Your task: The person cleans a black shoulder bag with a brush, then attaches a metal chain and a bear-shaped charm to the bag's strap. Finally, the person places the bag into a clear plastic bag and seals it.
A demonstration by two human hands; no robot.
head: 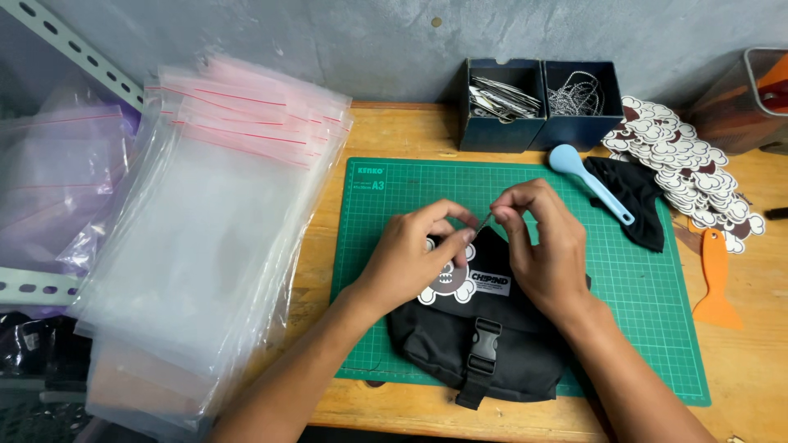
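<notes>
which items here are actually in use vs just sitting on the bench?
In use:
left hand
right hand
thin metal pin pinched between both
black pouch
round tag
green cutting mat

Lying about:
clear zip bags
blue scoop
orange scraper
sticker pile
two dark boxes

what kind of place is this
Probably a small packing or craft workbench: a green cutting mat, a stack of clear resealable bags, and piles of die-cut tags beside a black pouch.

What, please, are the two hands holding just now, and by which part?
Both hands pinch a thin metal piece by its ends, above the black pouch.
</notes>
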